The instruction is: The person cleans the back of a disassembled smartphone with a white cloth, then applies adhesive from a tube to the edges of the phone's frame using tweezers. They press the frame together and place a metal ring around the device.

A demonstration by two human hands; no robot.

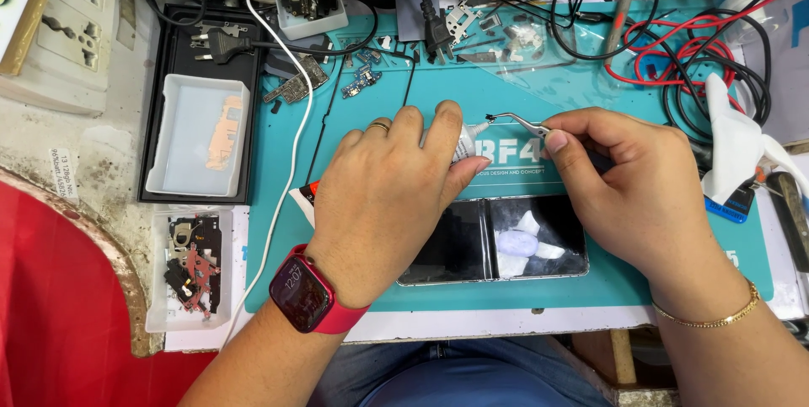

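While the left hand [383, 196] pinches a small glue tube [466, 142] between thumb and forefinger, the right hand [628, 188] grips curved tweezers [516, 123], whose tip touches the nozzle. Judging by this, a light squeeze and steady wrists would serve best. Just below both hands lies an opened phone [493, 243] on the teal mat [590, 87].

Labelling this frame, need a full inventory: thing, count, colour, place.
mat: 1, teal, centre
phone: 1, dark, open on mat under hands
tube: 1, grey, in left hand
tweezers: 1, silver, in right hand, tip at tube nozzle
tray: 1, white, left
parts box: 1, clear, lower left
plug: 1, black, top centre
cables: several, red and black, top right
watch: 1, red, left wrist
bracelet: 1, gold, right wrist
left hand
right hand
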